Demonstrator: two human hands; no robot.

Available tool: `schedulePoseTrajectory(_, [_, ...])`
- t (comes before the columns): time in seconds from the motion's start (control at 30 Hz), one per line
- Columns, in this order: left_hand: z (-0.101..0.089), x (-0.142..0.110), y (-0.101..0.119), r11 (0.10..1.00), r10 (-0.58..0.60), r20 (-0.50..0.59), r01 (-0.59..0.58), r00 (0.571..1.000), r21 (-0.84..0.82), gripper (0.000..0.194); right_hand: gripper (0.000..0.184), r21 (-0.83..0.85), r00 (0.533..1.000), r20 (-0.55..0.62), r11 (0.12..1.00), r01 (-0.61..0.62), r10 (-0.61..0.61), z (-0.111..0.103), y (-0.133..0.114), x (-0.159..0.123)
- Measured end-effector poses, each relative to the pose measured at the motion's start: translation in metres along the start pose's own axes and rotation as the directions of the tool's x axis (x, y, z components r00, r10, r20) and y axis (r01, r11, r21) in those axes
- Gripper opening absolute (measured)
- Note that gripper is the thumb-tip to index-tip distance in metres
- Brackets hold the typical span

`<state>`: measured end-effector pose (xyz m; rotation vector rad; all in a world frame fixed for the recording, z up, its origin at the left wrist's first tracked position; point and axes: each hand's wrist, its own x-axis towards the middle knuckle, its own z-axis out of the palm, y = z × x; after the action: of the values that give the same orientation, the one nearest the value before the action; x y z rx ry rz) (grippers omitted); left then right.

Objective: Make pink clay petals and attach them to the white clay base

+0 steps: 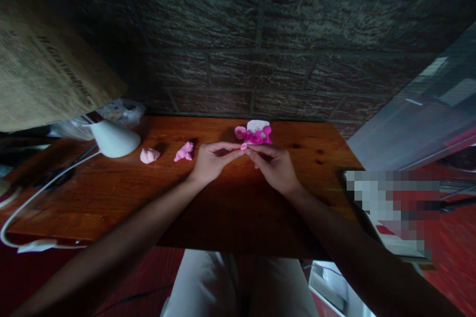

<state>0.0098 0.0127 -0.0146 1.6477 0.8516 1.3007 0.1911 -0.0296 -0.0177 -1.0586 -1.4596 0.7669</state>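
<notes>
Between the fingertips of my left hand and my right hand is a small pink piece of modelling clay. Both hands are closed in a pinch on it, just above the wooden table. Right behind them stands a cluster of magenta and pink clay shapes, with a white piece at its back. Left of my left hand lies a ragged pink clay lump. Farther left sits a paler pink clay lump.
A lamp with a white base and printed shade stands at the left, its white cord hanging over the front edge. Behind the table rises a dark brick wall. A pixelated patch covers something at the right edge.
</notes>
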Motion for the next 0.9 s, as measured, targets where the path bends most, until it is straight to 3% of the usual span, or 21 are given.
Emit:
schedulePoseTrajectory(0.4, [-0.0013,0.0008,0.0063,0.975,-0.169,0.050,0.174,0.984,-0.140,0.031,0.030,0.200,0.994,0.061,0.974,-0.102,0.091,-0.0003,-0.0073,0.0048])
schedulePoseTrajectory(0.6, [-0.0014,0.0012,0.0047,0.956,-0.204,0.066,0.213,0.977,-0.202,0.030,0.032,0.207,0.986,0.066,0.964,-0.167,0.156,-0.0016,-0.0057,0.0068])
schedulePoseTrajectory(0.9, [-0.0012,0.0014,0.0009,0.953,-0.183,0.081,0.197,0.980,-0.229,0.029,0.032,0.230,0.993,0.090,0.968,-0.101,0.082,-0.0034,-0.0098,0.0069])
